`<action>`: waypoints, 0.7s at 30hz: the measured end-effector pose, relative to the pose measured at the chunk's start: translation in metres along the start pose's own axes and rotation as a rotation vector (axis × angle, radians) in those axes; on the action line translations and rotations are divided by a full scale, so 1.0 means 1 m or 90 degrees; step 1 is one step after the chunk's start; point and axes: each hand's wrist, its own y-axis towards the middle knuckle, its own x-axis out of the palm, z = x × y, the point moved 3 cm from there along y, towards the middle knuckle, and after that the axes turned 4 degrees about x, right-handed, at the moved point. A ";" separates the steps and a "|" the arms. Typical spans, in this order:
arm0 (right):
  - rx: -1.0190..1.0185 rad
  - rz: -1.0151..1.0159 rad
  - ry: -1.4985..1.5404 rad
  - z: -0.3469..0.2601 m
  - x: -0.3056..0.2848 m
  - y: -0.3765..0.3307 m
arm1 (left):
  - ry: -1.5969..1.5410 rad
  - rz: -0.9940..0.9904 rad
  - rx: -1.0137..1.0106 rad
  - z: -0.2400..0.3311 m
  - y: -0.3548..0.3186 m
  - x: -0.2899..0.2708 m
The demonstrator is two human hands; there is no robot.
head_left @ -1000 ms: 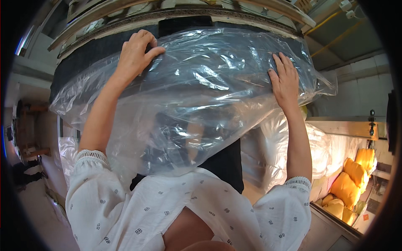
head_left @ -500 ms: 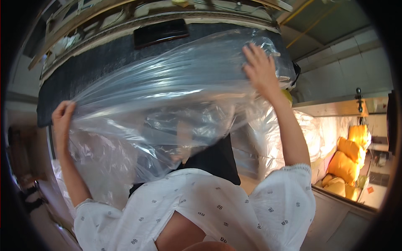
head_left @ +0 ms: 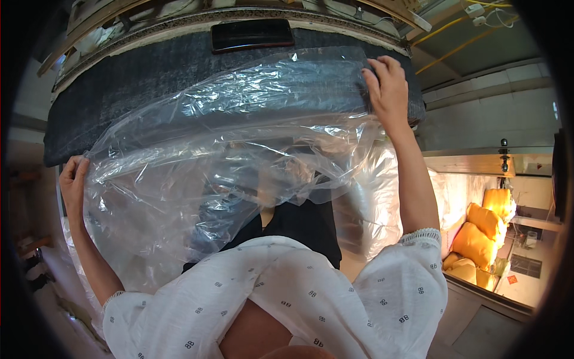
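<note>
A wide sheet of clear plastic film (head_left: 281, 90) spreads over the dark work surface and hangs down over my lap in wrinkled folds. At its left edge, my left hand (head_left: 73, 182) pinches the film between thumb and fingers. My right hand (head_left: 390, 90) is closed at the film's upper right edge, thumb and index finger toward the film and the other fingers curled. Between the hands the upper part lies fairly flat, with shiny creases; a loose fold crosses below it.
A dark phone-like slab (head_left: 252, 36) lies at the far side of the dark cloth-covered surface (head_left: 119, 96). Wooden rails (head_left: 101, 36) run behind it. More clear plastic (head_left: 379, 197) hangs at right, and yellow sacks (head_left: 478, 230) sit lower beyond a ledge.
My right hand has gone from lying spread on the film to gripping its edge, slightly farther right. My left hand has moved a little left and down. The film looks less tautly drawn.
</note>
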 end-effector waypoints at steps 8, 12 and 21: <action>0.241 -0.163 0.244 0.045 0.026 0.023 | -0.049 -0.014 -0.034 -0.002 -0.004 0.004; 0.345 -0.303 0.539 0.053 0.037 0.025 | -0.045 -0.016 -0.049 -0.001 -0.003 0.008; 0.273 -0.006 0.336 0.042 0.030 0.036 | -0.023 -0.024 -0.027 -0.010 -0.006 0.005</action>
